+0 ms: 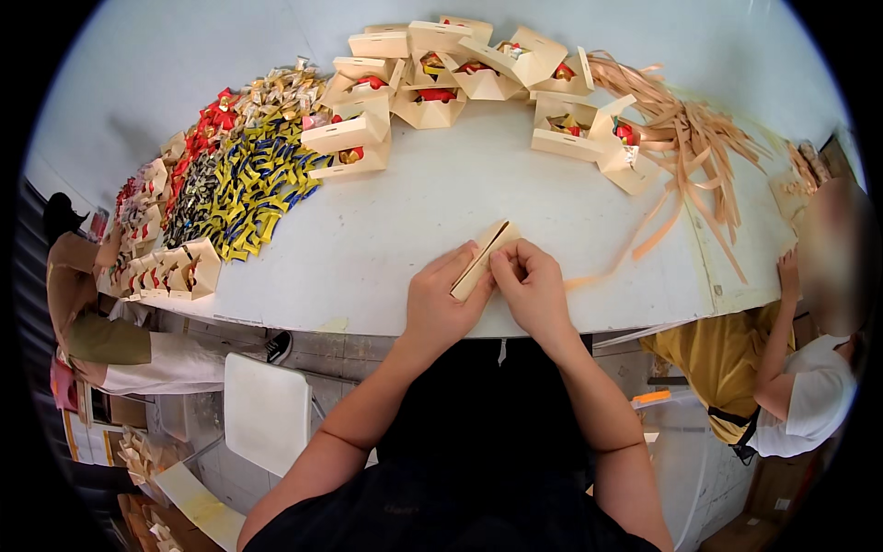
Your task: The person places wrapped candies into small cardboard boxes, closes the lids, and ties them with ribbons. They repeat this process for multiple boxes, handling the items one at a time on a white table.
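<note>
A small cream cardboard box (481,265) is held between my two hands near the table's front edge, with a narrow dark gap running along its top. My left hand (445,297) wraps the left side, fingers along the top edge. At the right side, my right hand (531,290) has thumb and forefinger pinched against the box. A peach ribbon (586,281) comes out from behind my right hand and runs up toward the ribbon bundle (690,148). Whether my right fingertips also grip that ribbon is hidden.
Open cream boxes (428,110) with wrapped sweets line the back of the white table (455,186). Yellow-and-blue wrapped sweets (255,186) are heaped left, beside red packets (214,121). One person (76,276) works at far left, another (800,407) at right. A white stool (265,414) stands behind-left.
</note>
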{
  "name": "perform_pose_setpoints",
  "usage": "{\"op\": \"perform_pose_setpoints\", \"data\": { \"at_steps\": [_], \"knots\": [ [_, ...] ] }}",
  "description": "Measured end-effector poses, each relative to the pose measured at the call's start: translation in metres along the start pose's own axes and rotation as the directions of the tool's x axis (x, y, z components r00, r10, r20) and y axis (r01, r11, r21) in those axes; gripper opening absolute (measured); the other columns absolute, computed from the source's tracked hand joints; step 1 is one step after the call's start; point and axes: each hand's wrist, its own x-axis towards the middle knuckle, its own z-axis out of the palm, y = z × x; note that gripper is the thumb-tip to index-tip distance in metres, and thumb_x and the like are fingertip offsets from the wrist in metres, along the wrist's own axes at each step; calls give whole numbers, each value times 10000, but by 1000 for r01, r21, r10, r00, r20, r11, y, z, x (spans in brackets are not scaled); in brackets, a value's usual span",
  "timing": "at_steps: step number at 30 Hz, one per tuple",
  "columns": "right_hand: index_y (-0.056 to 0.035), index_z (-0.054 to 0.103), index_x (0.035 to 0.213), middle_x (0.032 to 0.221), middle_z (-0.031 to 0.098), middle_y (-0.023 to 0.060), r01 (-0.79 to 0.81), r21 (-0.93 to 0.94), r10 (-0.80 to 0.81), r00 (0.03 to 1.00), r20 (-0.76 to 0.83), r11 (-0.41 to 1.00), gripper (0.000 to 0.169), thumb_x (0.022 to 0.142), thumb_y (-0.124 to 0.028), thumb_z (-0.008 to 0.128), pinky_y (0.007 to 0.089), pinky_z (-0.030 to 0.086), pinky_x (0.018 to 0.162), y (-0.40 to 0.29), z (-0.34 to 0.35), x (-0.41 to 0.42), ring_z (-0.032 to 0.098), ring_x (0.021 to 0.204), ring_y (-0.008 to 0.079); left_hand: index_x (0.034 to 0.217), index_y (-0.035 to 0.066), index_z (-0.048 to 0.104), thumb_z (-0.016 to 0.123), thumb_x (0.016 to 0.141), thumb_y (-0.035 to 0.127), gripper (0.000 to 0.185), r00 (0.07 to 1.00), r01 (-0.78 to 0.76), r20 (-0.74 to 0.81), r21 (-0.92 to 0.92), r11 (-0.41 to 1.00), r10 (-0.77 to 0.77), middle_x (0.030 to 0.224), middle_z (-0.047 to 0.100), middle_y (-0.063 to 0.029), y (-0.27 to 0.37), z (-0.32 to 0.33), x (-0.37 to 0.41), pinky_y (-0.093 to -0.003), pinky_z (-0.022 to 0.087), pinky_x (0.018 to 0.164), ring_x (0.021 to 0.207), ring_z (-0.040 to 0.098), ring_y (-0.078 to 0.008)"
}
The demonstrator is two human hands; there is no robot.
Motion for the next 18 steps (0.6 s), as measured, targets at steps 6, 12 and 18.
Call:
{"op": "perform_pose_setpoints", "data": {
  "at_steps": [6, 12, 18],
  "knots": [
    [22, 713, 966, 677, 626, 46, 46, -66, -45, 999, 22, 997, 226, 1057, -184, 708, 300, 423, 571, -11, -10, -3, 504, 604, 98, 1167, -29, 806, 756, 1004, 62, 194, 939, 340, 183, -382, 859, -290, 900, 738, -58, -16, -4, 6, -285, 549, 792, 829, 662, -144],
    [5, 701, 906, 654, 625, 62, 51, -204, -55, 998, -14, 978, 331, 1000, -300, 791, 316, 446, 566, -18, -18, -3, 527, 577, 137, 1008, -13, 803, 728, 1061, 123, 164, 967, 254, 64, -348, 902, -247, 908, 773, -60, 2, 16, 15, -264, 551, 671, 794, 710, -129],
    [-27, 671, 801, 600, 622, 71, 26, -366, -42, 998, -36, 930, 414, 878, -384, 865, 368, 485, 565, -23, -25, -2, 599, 548, 212, 1090, -6, 714, 626, 1136, 174, 205, 875, 451, 121, -556, 698, -469, 959, 761, -61, -48, -13, 17, -294, 622, 754, 837, 735, -141]
  ]
}}
